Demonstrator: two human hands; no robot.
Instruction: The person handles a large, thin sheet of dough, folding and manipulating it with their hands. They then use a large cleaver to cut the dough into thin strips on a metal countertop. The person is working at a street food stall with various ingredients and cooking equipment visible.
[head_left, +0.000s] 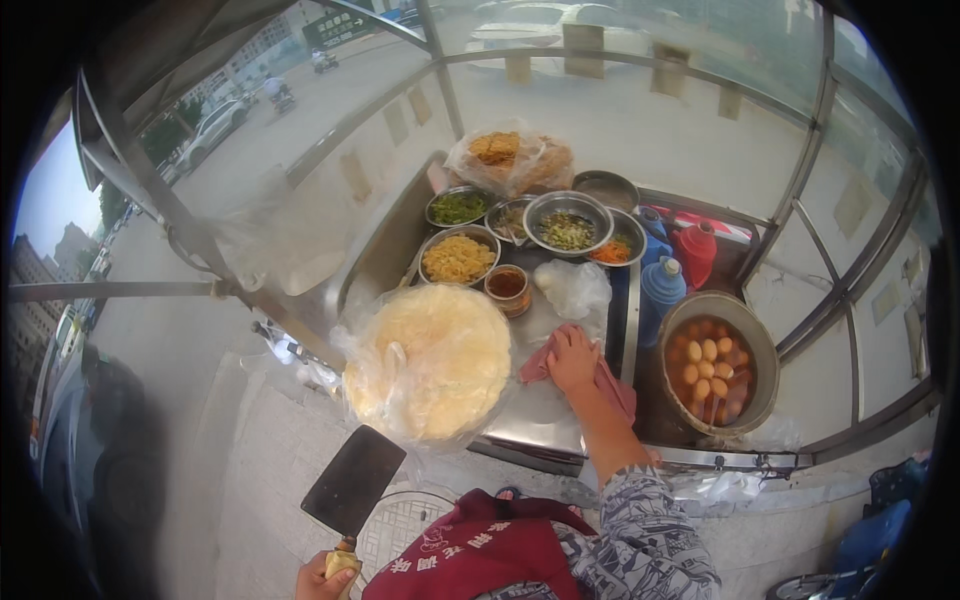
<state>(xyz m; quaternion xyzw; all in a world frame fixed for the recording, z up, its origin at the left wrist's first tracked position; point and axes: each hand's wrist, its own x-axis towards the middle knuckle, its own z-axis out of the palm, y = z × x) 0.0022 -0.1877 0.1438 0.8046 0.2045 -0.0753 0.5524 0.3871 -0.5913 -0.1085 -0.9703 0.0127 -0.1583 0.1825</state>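
My left hand (324, 576), low at the picture's bottom edge, grips the handle of a cleaver with a broad dark blade (354, 478). Something pale yellow (342, 564) sits at the handle within my fingers; I cannot tell what it is. My right hand (572, 361) lies on a folded pink cloth (616, 390), pressing it onto the stainless steel counter (529, 412). Left of the cloth is a stack of large round pale flatbreads (450, 352), partly covered by clear plastic. A knotted plastic bag (574, 287) with pale contents rests just beyond my right hand.
Behind stand steel bowls of shredded yellow food (459, 257), chopped greens (459, 206), chopped pickles (566, 230) and carrot shreds (611, 251), plus a sauce jar (507, 289). To the right are thermos flasks (663, 281) and a pot (766, 382) of eggs in brown broth. Metal-framed clear panels (806, 172) surround the cart.
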